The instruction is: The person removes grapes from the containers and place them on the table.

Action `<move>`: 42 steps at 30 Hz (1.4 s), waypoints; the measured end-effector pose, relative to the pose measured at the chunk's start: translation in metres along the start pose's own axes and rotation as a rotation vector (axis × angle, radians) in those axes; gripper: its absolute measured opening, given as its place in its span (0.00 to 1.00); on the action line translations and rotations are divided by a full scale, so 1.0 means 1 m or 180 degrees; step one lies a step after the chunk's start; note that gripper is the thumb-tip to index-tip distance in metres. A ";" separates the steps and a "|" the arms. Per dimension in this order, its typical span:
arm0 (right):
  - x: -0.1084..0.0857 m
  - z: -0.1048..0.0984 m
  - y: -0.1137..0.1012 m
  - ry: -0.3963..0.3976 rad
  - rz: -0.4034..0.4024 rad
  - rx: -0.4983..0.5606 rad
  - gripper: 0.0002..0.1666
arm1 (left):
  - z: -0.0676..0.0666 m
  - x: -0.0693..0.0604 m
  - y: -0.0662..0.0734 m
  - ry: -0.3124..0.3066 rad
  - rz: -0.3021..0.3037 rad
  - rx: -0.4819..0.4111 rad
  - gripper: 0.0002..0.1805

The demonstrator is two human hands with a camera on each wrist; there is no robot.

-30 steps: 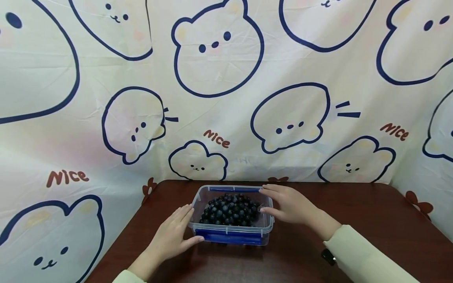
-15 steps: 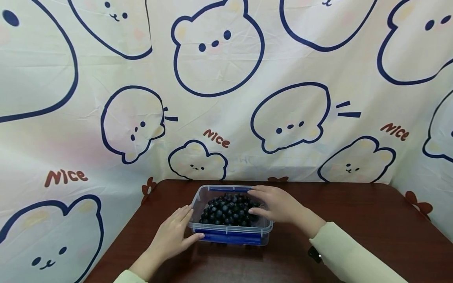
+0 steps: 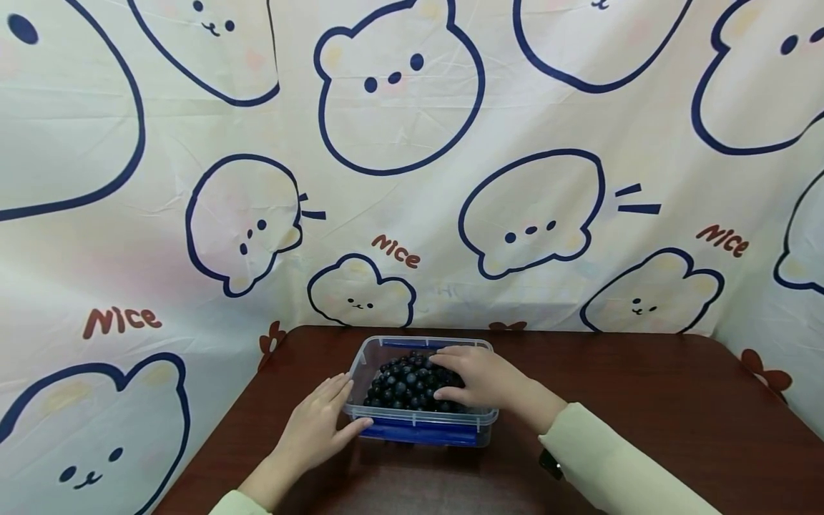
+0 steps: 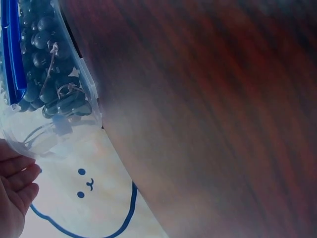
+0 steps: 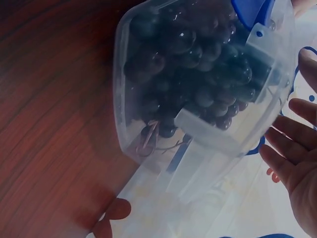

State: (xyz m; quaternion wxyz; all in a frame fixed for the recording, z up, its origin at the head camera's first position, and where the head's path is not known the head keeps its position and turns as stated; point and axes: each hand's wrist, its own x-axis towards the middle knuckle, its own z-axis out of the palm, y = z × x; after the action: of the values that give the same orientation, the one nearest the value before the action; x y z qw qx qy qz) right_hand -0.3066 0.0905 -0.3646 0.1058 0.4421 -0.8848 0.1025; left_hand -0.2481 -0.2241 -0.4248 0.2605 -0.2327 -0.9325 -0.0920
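A clear plastic food box (image 3: 418,415) with blue clip latches stands on the table. Heaped inside are dark grapes (image 3: 400,386), with thin stems showing through the wall in both wrist views. My left hand (image 3: 313,427) rests against the box's left side, fingers straight and thumb by the front latch (image 3: 421,431). From the right, my right hand (image 3: 484,375) reaches over the rim, its fingers spread above the right part of the grapes. Whether its fingertips touch the grapes cannot be told. In the right wrist view the right fingers (image 5: 285,141) are relaxed, holding nothing.
The dark brown wooden table (image 3: 631,415) extends to the right and in front of the box. Behind it hangs a white cloth (image 3: 528,114) printed with blue-outlined bear faces. A dark wrist device (image 3: 550,463) sits by the right sleeve.
My right hand has moved left from the box's right rim to over the grapes. My left hand and the box have stayed in place.
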 end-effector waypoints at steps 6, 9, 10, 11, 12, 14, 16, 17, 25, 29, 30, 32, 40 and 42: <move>0.009 0.003 -0.006 -0.0069 0.0019 0.0115 0.35 | 0.000 0.001 0.001 0.0047 -0.0036 -0.0023 0.39; 0.013 0.005 -0.007 -0.0125 0.0062 0.0122 0.35 | 0.000 0.001 0.001 0.0065 -0.0041 -0.0027 0.39; 0.015 0.005 -0.008 -0.0149 0.0079 0.0123 0.35 | 0.001 0.001 0.001 0.0068 -0.0045 -0.0025 0.39; 0.016 0.006 -0.009 -0.0173 0.0098 0.0117 0.35 | 0.001 0.001 0.001 0.0067 -0.0050 -0.0019 0.39; 0.017 0.006 -0.010 -0.0196 0.0119 0.0108 0.35 | 0.001 0.001 0.001 0.0065 -0.0054 -0.0016 0.38; 0.020 0.006 -0.011 -0.0219 0.0130 0.0116 0.35 | 0.001 0.001 0.001 0.0056 -0.0067 -0.0003 0.38; 0.022 0.007 -0.013 -0.0242 0.0144 0.0130 0.35 | 0.001 0.001 0.001 0.0053 -0.0079 0.0006 0.38; 0.023 0.007 -0.014 -0.0254 0.0153 0.0137 0.35 | 0.001 0.002 0.001 0.0053 -0.0082 0.0011 0.37; 0.031 0.012 -0.020 -0.0390 0.0300 0.0065 0.36 | 0.000 0.003 0.002 0.0085 -0.0049 0.0034 0.36; 0.034 0.014 -0.022 -0.0421 0.0355 -0.0007 0.37 | 0.000 0.003 0.002 0.0072 -0.0065 0.0043 0.36; 0.035 0.015 -0.023 -0.0426 0.0355 -0.0027 0.37 | 0.000 0.003 0.002 0.0068 -0.0068 0.0045 0.36; 0.036 0.016 -0.024 -0.0446 0.0363 -0.0063 0.38 | 0.000 0.003 0.002 0.0063 -0.0071 0.0042 0.36; 0.043 0.020 -0.026 -0.0504 0.0364 -0.0246 0.40 | 0.000 0.004 0.002 0.0076 -0.0044 0.0054 0.36; 0.045 0.021 -0.027 -0.0514 0.0360 -0.0277 0.41 | 0.001 0.004 0.001 0.0093 -0.0012 0.0077 0.36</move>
State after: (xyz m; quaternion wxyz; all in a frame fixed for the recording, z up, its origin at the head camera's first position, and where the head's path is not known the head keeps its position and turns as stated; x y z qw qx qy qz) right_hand -0.3132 0.0344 -0.3695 0.0473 0.3932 -0.9176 0.0337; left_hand -0.2508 -0.2215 -0.4234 0.2767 -0.2264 -0.9301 -0.0847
